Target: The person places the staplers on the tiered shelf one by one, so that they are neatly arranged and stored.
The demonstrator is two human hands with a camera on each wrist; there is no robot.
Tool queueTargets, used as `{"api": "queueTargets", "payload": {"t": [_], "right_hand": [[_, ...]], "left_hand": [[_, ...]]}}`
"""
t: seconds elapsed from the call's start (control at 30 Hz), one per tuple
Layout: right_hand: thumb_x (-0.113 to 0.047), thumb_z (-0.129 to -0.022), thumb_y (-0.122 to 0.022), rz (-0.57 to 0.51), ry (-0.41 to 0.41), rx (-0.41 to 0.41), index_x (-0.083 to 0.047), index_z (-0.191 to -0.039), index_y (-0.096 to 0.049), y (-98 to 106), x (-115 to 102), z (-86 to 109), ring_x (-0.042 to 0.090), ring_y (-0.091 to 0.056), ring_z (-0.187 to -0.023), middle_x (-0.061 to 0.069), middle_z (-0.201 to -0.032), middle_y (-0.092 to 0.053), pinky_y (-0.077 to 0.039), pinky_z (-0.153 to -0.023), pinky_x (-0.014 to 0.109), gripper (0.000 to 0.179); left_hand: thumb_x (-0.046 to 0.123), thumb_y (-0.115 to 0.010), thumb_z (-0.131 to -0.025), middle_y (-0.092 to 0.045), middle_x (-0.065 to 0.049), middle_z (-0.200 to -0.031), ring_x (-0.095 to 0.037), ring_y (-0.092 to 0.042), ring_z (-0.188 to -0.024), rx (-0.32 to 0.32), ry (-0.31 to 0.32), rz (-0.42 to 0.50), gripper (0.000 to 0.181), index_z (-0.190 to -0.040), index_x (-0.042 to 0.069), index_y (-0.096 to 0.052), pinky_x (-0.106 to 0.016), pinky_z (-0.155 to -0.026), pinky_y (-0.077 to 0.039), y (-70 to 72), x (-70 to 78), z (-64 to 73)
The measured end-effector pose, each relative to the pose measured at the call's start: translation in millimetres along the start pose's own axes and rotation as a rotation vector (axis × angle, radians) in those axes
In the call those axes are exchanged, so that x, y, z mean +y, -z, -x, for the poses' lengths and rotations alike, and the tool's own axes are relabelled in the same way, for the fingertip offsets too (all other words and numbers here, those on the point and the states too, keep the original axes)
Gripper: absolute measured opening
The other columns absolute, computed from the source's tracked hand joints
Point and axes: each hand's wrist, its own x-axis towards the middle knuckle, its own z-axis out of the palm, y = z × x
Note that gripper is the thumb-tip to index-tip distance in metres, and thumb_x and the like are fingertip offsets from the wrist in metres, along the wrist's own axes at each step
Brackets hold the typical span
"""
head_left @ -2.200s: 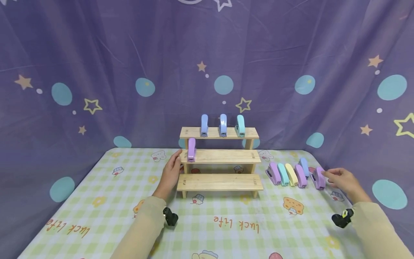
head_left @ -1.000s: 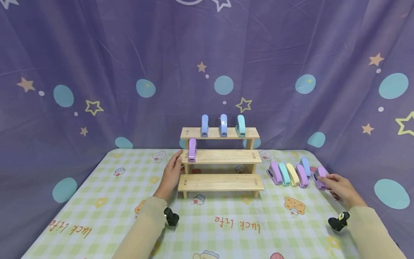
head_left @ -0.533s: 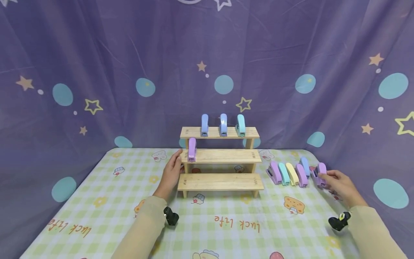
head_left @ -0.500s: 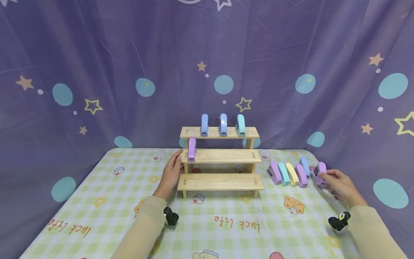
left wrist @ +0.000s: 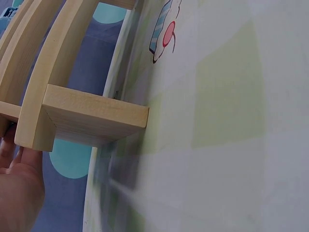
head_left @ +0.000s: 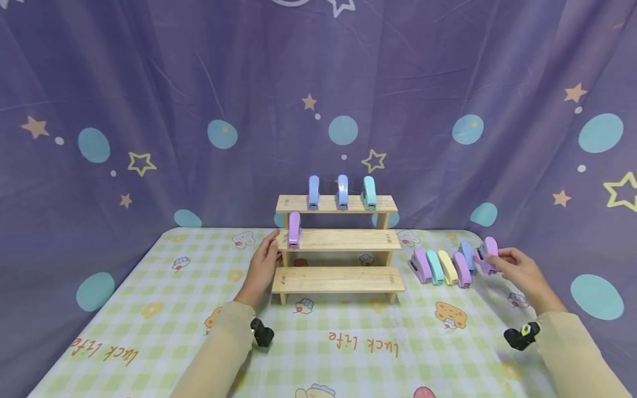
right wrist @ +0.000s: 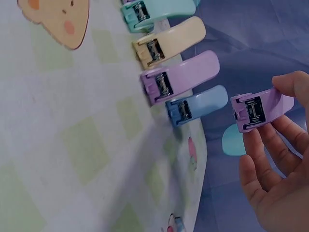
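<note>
My right hand (head_left: 522, 273) pinches a purple stapler (head_left: 490, 255) between thumb and fingers. In the right wrist view this purple stapler (right wrist: 256, 110) is held off the tablecloth, beside a blue stapler (right wrist: 198, 105). My left hand (head_left: 261, 268) holds the left end of the three-tier wooden stand (head_left: 343, 281) at its middle shelf. Its fingers (left wrist: 30, 157) reach behind the wood in the left wrist view. Two blue staplers (head_left: 342, 193) and a mint one (head_left: 369, 193) stand on the top shelf. A purple stapler (head_left: 294, 230) stands at the middle shelf's left end.
Right of the stand, a row on the checked tablecloth (head_left: 164, 298) holds a purple stapler (head_left: 422, 266), a mint one (head_left: 434, 268), a yellow one (head_left: 448, 268) and another purple one (head_left: 462, 270). Behind them is a blue stapler (head_left: 466, 254). A purple curtain (head_left: 278, 99) hangs behind the table.
My right hand has closed its fingers on the rightmost purple stapler and raised it off the table, slightly back and left. The left hand has stayed at the stand.
</note>
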Motion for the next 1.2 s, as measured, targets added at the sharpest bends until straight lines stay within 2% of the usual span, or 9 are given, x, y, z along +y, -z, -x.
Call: {"api": "queueTargets", "payload": {"t": [0.27,0.7,1.2], "right_hand": [[-0.043,-0.098,-0.064,-0.032,0.046,0.012,0.002,-0.127,-0.052,-6,-22,-3.0,-0.002,-0.057,-0.083,-0.014,-0.094,-0.062,-0.055,-0.071,0.02,0.055],[-0.037,-0.099,-0.065,-0.111,0.162,-0.04,0.003,-0.124,-0.055,-33,-76,-5.1,0.002,-0.06,-0.086,-0.008,-0.099,-0.062,-0.057,-0.073,0.023,0.048],[-0.031,-0.098,-0.067,-0.196,0.238,-0.144,0.001,-0.119,-0.058,-71,-133,-5.1,0.009,-0.063,-0.089,0.001,-0.102,-0.067,-0.057,-0.077,0.026,0.039]], "left_hand": [[0.033,-0.035,-0.111,-0.038,-0.01,-0.157,-0.031,-0.047,-0.135,0.0,-0.007,-0.002,0.047,-0.157,0.02,-0.036,-0.042,-0.109,-0.045,0.2,-0.1,0.4],[0.031,-0.035,-0.111,-0.039,-0.011,-0.156,-0.032,-0.047,-0.135,0.001,-0.01,0.003,0.046,-0.156,0.02,-0.037,-0.043,-0.109,-0.045,-0.5,3.1,1.9],[0.03,-0.034,-0.112,-0.038,-0.008,-0.157,-0.03,-0.046,-0.136,0.0,-0.01,0.001,0.045,-0.156,0.02,-0.037,-0.042,-0.11,-0.044,-0.5,2.8,1.3]]}}
